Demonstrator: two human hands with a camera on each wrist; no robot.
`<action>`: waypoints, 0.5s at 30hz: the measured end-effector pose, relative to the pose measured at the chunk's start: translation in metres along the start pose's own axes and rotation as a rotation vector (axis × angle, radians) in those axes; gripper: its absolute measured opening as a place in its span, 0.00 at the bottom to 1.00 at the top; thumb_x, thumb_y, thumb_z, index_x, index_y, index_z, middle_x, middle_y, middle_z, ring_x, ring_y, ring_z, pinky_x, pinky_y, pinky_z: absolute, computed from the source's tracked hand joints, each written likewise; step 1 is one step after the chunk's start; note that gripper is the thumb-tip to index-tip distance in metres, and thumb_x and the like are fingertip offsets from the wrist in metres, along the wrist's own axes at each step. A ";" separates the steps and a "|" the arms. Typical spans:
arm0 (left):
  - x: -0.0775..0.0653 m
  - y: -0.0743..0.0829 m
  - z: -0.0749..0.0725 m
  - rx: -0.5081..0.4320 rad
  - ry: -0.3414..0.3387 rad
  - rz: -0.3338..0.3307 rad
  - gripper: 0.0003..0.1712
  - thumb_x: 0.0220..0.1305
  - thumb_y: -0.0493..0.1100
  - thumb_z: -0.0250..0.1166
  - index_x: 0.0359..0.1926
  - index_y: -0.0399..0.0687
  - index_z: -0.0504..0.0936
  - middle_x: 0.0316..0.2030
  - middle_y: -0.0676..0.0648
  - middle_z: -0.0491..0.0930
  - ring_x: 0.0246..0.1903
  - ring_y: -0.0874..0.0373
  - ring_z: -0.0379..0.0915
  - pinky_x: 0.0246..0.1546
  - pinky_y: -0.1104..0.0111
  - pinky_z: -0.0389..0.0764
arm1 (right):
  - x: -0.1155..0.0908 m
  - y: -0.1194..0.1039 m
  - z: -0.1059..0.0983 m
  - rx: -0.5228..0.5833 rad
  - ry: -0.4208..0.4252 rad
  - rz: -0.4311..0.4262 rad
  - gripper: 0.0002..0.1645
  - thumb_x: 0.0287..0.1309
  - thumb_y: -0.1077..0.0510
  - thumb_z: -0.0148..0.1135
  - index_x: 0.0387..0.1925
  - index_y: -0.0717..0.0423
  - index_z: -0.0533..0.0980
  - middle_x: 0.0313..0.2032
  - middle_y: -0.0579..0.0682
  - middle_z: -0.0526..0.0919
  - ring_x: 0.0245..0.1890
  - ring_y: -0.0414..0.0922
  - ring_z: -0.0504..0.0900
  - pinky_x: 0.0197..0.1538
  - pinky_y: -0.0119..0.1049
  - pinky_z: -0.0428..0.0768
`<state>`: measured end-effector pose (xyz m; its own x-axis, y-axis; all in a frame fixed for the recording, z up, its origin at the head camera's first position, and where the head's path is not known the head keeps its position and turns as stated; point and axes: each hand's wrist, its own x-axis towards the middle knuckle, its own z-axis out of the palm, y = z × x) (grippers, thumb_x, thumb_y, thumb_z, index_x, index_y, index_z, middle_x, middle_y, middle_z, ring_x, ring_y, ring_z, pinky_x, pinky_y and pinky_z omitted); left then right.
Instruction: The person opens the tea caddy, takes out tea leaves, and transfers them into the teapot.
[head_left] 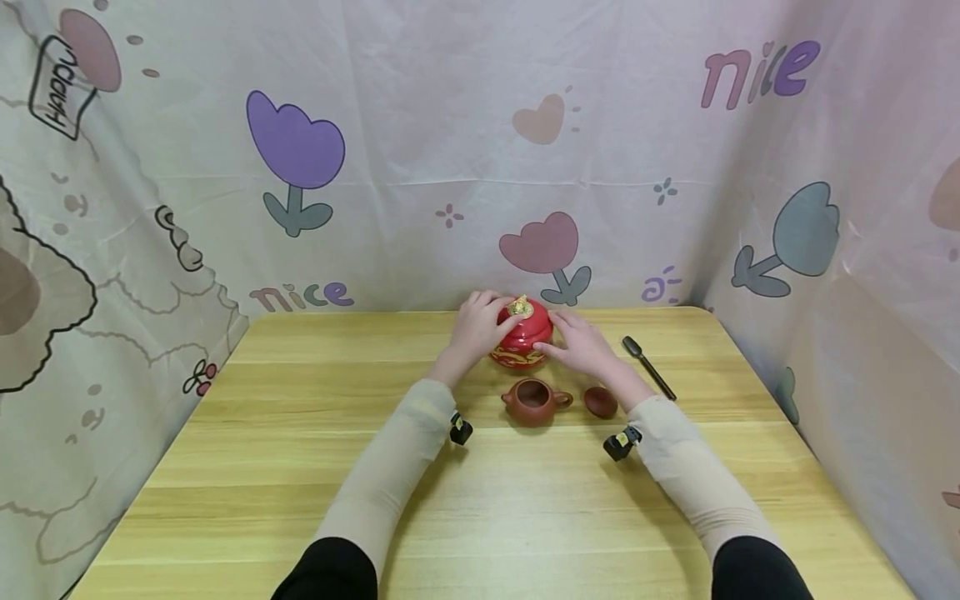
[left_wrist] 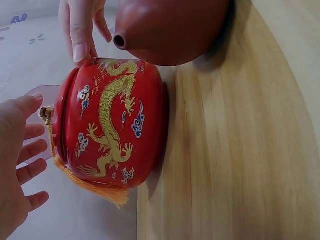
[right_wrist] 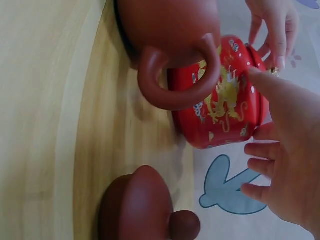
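Observation:
A red lidded jar (head_left: 516, 357) with a gold knob and gold dragon pattern stands near the table's back edge. My left hand (head_left: 478, 325) is at the lid's left side. In the left wrist view its fingers are spread, with the thumb close to the knob (left_wrist: 46, 114) and no grip on it. From the right, my right hand (head_left: 587, 346) touches the jar near its rim, thumb in front and fingers loosely extended. An orange tassel (left_wrist: 100, 187) hangs from the knob. A brown teapot (head_left: 531, 404) without its lid sits in front of the jar.
The teapot's round brown lid (head_left: 601, 402) lies on the table to the right of its handle, below my right forearm. Farther right is a dark scoop-like tool (head_left: 649, 367) with a long handle. A patterned cloth (head_left: 405, 167) hangs behind the wooden table (head_left: 300, 467).

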<state>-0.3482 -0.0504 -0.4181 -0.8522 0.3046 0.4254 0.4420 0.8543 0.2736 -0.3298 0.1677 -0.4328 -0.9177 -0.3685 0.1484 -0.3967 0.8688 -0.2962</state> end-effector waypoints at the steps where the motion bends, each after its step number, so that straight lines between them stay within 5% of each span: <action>1: 0.001 0.000 0.000 0.000 -0.002 -0.004 0.26 0.65 0.62 0.60 0.57 0.54 0.82 0.52 0.49 0.79 0.54 0.53 0.69 0.59 0.57 0.73 | 0.001 0.001 0.001 0.002 -0.007 0.005 0.50 0.62 0.32 0.54 0.73 0.60 0.57 0.72 0.61 0.60 0.72 0.61 0.59 0.71 0.61 0.60; 15: 0.013 0.007 0.007 0.036 0.000 -0.040 0.25 0.63 0.64 0.61 0.49 0.51 0.83 0.48 0.50 0.78 0.51 0.53 0.69 0.56 0.58 0.74 | 0.012 0.001 0.011 0.073 -0.018 0.001 0.57 0.60 0.29 0.54 0.75 0.63 0.50 0.75 0.63 0.54 0.75 0.61 0.51 0.71 0.63 0.57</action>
<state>-0.3588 -0.0375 -0.4170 -0.8688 0.2699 0.4152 0.3975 0.8802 0.2595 -0.3420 0.1608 -0.4415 -0.9180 -0.3742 0.1310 -0.3956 0.8430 -0.3645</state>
